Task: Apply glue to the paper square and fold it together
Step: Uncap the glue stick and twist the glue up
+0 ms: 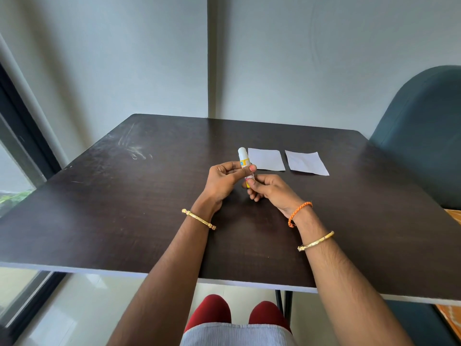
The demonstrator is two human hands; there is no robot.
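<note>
A glue stick [242,156] with a white cap and a yellow body is held upright above the middle of the dark table [124,196]. My left hand [224,182] grips its upper body, thumb across the label. My right hand [268,191] pinches its lower end. Two white paper squares lie flat just beyond the hands: one paper square [267,159] right behind the glue stick, the other paper square [306,163] to its right. Neither hand touches the paper.
A dark green chair back [421,136] stands at the table's right side. A window frame [22,136] runs along the left. The wall is close behind the table's far edge. My knees show below the near edge.
</note>
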